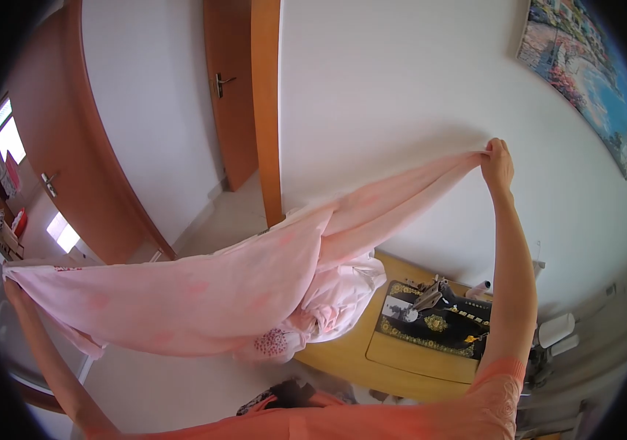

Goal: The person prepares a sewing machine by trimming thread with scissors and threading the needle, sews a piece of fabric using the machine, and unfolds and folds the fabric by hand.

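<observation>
A long pink cloth (203,293) with faint darker patches is stretched across the view between my raised arms. My left hand (13,284) is closed on its corner at the far left. At the upper right, my right hand (497,155) pinches the opposite end, higher than the left. The cloth sags in the middle and folds over near its right part. Behind and below it, a bunched white and pink fabric (343,293) rests on the edge of a yellow wooden table (343,359).
A black sewing machine (438,315) with gold ornament is on the table, thread spools beside it. Brown doors (64,147) stand at the left and back. A painting (592,81) hangs on the white wall. Dark fabric (291,394) lies low in front of my body.
</observation>
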`<state>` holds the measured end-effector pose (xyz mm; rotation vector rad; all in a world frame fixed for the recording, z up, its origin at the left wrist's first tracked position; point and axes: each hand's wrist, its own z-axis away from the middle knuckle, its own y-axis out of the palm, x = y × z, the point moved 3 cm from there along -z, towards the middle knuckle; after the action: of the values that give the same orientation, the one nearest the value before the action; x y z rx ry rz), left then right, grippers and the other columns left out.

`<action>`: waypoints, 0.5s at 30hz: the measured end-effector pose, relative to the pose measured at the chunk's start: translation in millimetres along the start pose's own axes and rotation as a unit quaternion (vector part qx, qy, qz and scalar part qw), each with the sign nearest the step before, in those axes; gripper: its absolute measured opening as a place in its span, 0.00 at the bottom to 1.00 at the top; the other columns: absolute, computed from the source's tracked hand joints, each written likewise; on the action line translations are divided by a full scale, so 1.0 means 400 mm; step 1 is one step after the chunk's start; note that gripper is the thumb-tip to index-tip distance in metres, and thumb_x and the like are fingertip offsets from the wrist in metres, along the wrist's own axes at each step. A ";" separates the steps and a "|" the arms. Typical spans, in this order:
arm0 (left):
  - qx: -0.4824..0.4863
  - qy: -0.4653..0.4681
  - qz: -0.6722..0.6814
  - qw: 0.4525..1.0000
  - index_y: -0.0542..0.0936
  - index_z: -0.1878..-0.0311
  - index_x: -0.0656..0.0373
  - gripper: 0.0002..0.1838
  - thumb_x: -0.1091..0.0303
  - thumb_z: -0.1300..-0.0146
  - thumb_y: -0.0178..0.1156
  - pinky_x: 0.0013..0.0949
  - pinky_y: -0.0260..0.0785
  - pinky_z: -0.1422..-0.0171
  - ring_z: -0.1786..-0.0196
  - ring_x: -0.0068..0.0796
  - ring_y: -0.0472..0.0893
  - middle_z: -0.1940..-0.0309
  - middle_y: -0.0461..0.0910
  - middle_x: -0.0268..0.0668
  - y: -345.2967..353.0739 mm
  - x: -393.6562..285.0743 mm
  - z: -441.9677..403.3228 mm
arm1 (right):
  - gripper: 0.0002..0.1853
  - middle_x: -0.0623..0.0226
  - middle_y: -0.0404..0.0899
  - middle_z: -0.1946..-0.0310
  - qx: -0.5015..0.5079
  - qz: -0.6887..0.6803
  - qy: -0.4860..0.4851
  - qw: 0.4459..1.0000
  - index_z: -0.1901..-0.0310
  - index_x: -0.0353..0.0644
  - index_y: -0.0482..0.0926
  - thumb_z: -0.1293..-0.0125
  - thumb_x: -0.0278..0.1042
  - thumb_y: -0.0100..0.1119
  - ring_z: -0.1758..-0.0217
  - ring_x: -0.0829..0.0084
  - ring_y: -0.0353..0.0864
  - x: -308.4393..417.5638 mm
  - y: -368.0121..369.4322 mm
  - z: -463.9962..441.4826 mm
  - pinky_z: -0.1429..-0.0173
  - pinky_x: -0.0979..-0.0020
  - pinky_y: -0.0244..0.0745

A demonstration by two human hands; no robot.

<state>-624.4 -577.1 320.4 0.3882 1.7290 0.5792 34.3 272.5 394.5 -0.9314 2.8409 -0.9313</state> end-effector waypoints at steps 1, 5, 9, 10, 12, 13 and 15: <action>0.005 0.004 -0.008 1.000 0.69 0.43 0.63 0.22 0.59 0.34 0.52 0.40 0.71 0.43 0.49 0.39 0.76 0.48 0.73 0.43 -0.018 0.001 -0.017 | 0.03 0.63 0.74 0.69 -0.007 -0.012 0.010 1.000 0.71 0.41 0.70 0.46 0.25 0.53 0.66 0.57 0.75 -0.015 0.009 0.003 0.65 0.61 0.69; -0.002 0.058 -0.074 0.996 0.69 0.41 0.59 0.19 0.63 0.32 0.48 0.39 0.70 0.42 0.48 0.39 0.75 0.47 0.72 0.43 -0.025 0.000 -0.008 | 0.05 0.61 0.75 0.75 0.012 -0.105 0.094 0.990 0.72 0.39 0.69 0.47 0.28 0.54 0.72 0.58 0.72 -0.010 0.028 0.000 0.66 0.64 0.68; 0.033 0.045 -0.100 0.993 0.69 0.39 0.56 0.18 0.70 0.30 0.41 0.37 0.69 0.41 0.49 0.37 0.75 0.48 0.72 0.42 0.029 0.042 0.112 | 0.05 0.60 0.73 0.79 0.003 -0.173 0.089 0.981 0.72 0.38 0.69 0.47 0.29 0.55 0.75 0.62 0.70 0.054 0.041 -0.013 0.67 0.66 0.68; 0.041 0.045 -0.117 0.991 0.69 0.40 0.56 0.18 0.72 0.31 0.41 0.37 0.70 0.42 0.49 0.36 0.75 0.49 0.73 0.42 0.023 0.050 0.124 | 0.05 0.60 0.72 0.79 0.017 -0.194 0.098 0.976 0.72 0.38 0.70 0.47 0.28 0.55 0.75 0.64 0.70 0.065 0.055 -0.019 0.67 0.67 0.67; 0.056 0.047 -0.149 0.986 0.69 0.40 0.56 0.18 0.74 0.31 0.40 0.37 0.70 0.42 0.49 0.35 0.75 0.50 0.73 0.41 0.001 0.073 0.137 | 0.05 0.63 0.71 0.80 0.033 -0.238 0.108 0.965 0.71 0.38 0.70 0.47 0.28 0.55 0.75 0.69 0.70 0.093 0.068 -0.028 0.68 0.69 0.67; 0.069 0.056 -0.161 0.983 0.70 0.41 0.56 0.18 0.75 0.32 0.41 0.36 0.71 0.44 0.50 0.34 0.76 0.52 0.74 0.39 -0.007 0.082 0.142 | 0.05 0.64 0.71 0.80 0.036 -0.262 0.108 0.958 0.70 0.38 0.70 0.46 0.28 0.55 0.75 0.71 0.70 0.115 0.066 -0.032 0.68 0.71 0.67; 0.056 0.048 -0.175 0.982 0.70 0.42 0.56 0.17 0.76 0.32 0.42 0.34 0.71 0.44 0.50 0.32 0.76 0.52 0.74 0.39 -0.041 0.102 0.164 | 0.04 0.67 0.71 0.78 0.051 -0.301 0.119 0.945 0.69 0.37 0.70 0.44 0.27 0.54 0.73 0.77 0.70 0.160 0.057 -0.032 0.65 0.73 0.69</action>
<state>-569.5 -556.8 267.5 0.1297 1.8744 0.2501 -32.8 259.5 403.6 -1.8425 2.6769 -1.2958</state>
